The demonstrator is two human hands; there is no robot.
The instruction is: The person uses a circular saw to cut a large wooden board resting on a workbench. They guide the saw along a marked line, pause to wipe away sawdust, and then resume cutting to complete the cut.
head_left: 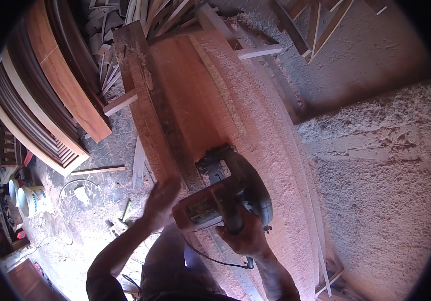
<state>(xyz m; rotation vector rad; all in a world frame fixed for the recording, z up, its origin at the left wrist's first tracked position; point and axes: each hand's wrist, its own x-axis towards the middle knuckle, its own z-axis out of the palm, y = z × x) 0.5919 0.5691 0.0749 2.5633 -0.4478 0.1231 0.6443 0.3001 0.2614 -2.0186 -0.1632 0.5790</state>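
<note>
Circular saw (225, 195) sits on the near end of the long reddish board (195, 95), blade guard toward the far end so the cut line runs away from me along the grain. Starting at the left: louvred shutters and curved frames (50, 110) lean stacked at the edge of the floor, out of the saw's path, and a white bucket (34, 200) stands below them beside a loop of cable. My left hand (160, 200) is just off the board's left edge, fingers open and spread, touching nothing that I can make out; it is blurred, so I cannot say more than that it hovers near the saw's orange body. The board rests on a thick beam (137, 85) along its left side, which lifts it clear of the ground. My right hand (245, 233) is wrapped tight around the saw's rear handle, the cord trailing back past my wrist. Right of the board, sawdust (376, 165) lies heaped.
</note>
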